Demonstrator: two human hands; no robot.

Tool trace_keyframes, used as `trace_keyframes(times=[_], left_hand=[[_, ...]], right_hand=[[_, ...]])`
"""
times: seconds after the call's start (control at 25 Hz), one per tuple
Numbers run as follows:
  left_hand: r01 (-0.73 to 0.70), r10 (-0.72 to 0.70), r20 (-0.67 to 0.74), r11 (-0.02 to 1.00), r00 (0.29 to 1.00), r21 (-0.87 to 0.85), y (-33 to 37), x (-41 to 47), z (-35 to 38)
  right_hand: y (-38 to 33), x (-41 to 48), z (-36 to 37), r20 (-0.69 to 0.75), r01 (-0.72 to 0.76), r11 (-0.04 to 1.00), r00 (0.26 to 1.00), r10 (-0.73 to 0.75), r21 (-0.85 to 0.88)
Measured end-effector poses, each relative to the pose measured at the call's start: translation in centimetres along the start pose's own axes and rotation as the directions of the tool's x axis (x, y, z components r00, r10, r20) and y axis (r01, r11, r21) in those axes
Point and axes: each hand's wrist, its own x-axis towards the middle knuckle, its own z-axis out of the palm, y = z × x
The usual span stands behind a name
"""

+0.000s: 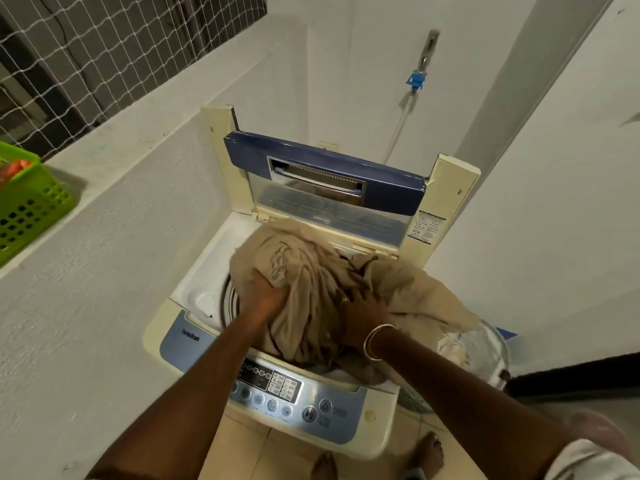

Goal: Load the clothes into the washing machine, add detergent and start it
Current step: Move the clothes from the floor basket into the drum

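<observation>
1. Two bare feet point(428, 452) stand on the beige tiled floor point(249, 441) at the front of the machine.
2. One top-loading washing machine point(207, 292), cream and blue, fills the middle. It stands between a white half-wall on the left and a white wall on the right. Its one control panel point(294, 393) faces the person.
3. Two bare forearms reach over the panel. One silver bangle point(375, 341) sits on the right wrist.
4. The left grip point(263, 292) is clenched into a fold of the beige cloth point(311, 265).
5. The right grip point(363, 317) lies on the same cloth with fingers spread. Blur hides whether it holds a fold, so I cannot tell.
6. The cloth is heaped over the drum opening. One end spills over the machine's right rim. Darker fabric shows beneath it, and the number of garments cannot be told.
7. One round basin point(498, 344) stands on the floor just right of the machine, with one pale cloth point(453, 348) in it.
8. The one lid point(325, 168), blue-framed, stands open and upright at the back.
9. One green basket point(27, 202) sits on the ledge point(104, 143) at far left, with something red inside.
10. One tap point(417, 79) with a blue connector is on the back wall, a pale hose hanging from it.
11. White netting point(104, 46) covers the opening above the ledge.
</observation>
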Motion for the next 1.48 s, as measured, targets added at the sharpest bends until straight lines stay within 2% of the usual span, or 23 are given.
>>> trace_keyframes(times=[0.08,0.16,0.2,0.24,0.36,0.44,0.64,0.8,0.88,0.96,1.0,1.08,1.12,1.2,1.24,1.28,1.36,1.4,1.44,1.48], left_hand=[[-0.033,-0.044,0.212,0.937,0.976,0.349,-1.5,0.4,1.0],[-0.18,0.011,0.286,0.801,0.958,0.571,-2.8,0.7,1.5],[-0.215,0.047,0.282,0.768,0.958,0.603,-2.8,0.3,1.5],[-0.216,0.061,0.275,0.787,0.959,0.578,-2.9,0.0,1.3],[-0.234,0.102,0.266,0.816,0.959,0.529,-2.6,-0.6,1.3],[-0.21,0.083,0.256,0.826,0.963,0.523,-2.4,-0.9,1.6],[-0.206,0.074,0.276,0.848,0.958,0.489,-2.7,-1.2,1.9],[-0.172,0.054,0.258,0.869,0.965,0.464,-2.2,-1.6,1.6],[-0.158,0.077,0.227,0.918,0.971,0.364,-2.2,-1.6,1.3],[-0.085,0.067,0.194,0.992,0.979,0.089,-2.5,-1.5,0.7],[-0.021,0.033,0.166,0.997,0.986,-0.077,-2.7,-1.4,0.2],[0.08,-0.048,0.136,0.967,0.99,-0.241,-2.8,-1.6,-0.7],[0.061,-0.037,0.119,0.977,0.992,-0.204,-2.9,-1.3,-1.2],[-0.02,0.024,0.078,0.998,0.997,-0.053,-2.5,-1.4,-2.2],[-0.039,0.039,0.017,0.999,0.999,-0.026,-2.6,-1.1,-2.5],[-0.056,0.055,-0.039,0.998,0.998,-0.027,-2.4,-1.0,-2.7],[-0.112,0.112,-0.08,0.994,0.991,-0.005,-2.4,-0.1,-2.4],[-0.149,0.151,-0.036,0.988,0.988,0.046,-2.5,0.5,-2.1],[-0.184,0.18,0.041,0.977,0.983,0.108,-2.5,1.0,-1.6],[-0.227,0.202,0.139,0.953,0.97,0.199,-2.7,1.7,-0.9]], right_hand=[[0.0,0.0,0.6,0.007,0.026,0.997,1.0,-0.025,-0.073],[-0.3,-0.3,0.1,-0.128,0.07,0.989,0.988,-0.086,-0.127],[-0.3,-0.3,-0.1,-0.178,0.067,0.985,0.979,-0.096,-0.158],[-0.2,-0.4,-0.4,-0.191,0.034,0.984,0.979,-0.067,-0.173],[1.4,0.2,-0.3,-0.01,-0.198,0.968,0.98,0.199,-0.155],[2.4,0.3,-0.2,0.037,-0.249,0.96,0.966,0.256,-0.127],[2.1,0.5,-2.1,-0.09,-0.118,0.992,0.989,0.121,0.039],[-2.1,2.2,-6.4,-0.224,0.024,0.994,0.975,0.001,0.11],[-4.8,4.1,-7.9,-0.251,0.101,0.976,0.967,-0.051,0.192],[-7.3,6.5,-8.7,-0.255,0.186,0.928,0.961,-0.104,0.322],[-8.5,7.3,-8.9,-0.274,0.239,0.886,0.952,-0.134,0.398],[-9.6,8.3,-8.7,-0.322,0.288,0.718,0.942,-0.094,0.633],[-9.8,8.6,-7.8,-0.314,0.258,0.603,0.949,-0.013,0.755],[-9.1,8.7,-5.8,-0.191,0.115,0.413,0.971,0.147,0.903],[-7.9,8.0,-5.4,-0.114,0.062,0.331,0.983,0.142,0.941],[-6.8,7.0,-4.7,-0.045,0.003,0.319,0.992,0.122,0.948],[-5.2,4.6,-3.6,0.137,-0.186,0.477,0.981,0.136,0.859],[-4.3,4.2,-2.4,0.147,-0.202,0.536,0.979,0.144,0.82],[-3.7,3.8,-1.3,0.168,-0.242,0.475,0.967,0.194,0.846],[-3.4,3.2,-0.3,0.202,-0.262,0.345,0.959,0.2,0.901]])
